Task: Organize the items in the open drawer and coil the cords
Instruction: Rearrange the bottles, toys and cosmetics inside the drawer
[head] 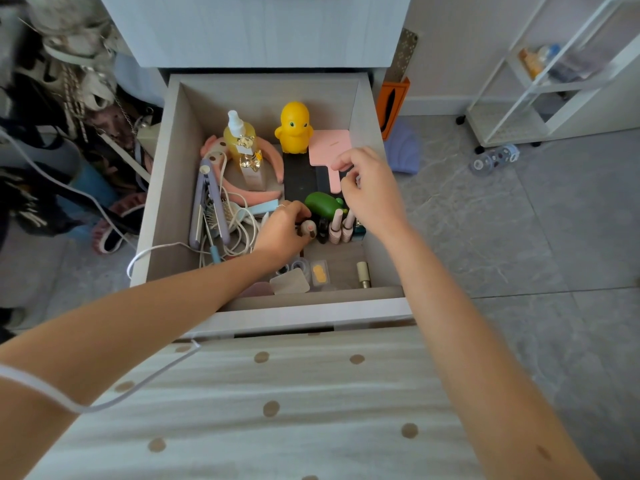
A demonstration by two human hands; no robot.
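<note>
In the head view the open drawer (311, 315) lies below both arms. The left hand (282, 232) curls round a small bottle (308, 228), probably to stand it beside the upright row of tubes (341, 225). The right hand (369, 190) hovers over the pink mirror (329, 145) with its fingers curled; I cannot tell whether it pinches anything. The white cords (239, 233) lie tangled at the left beside the straightener (202, 199), and one spills over the drawer's wall, not yet coiled.
</note>
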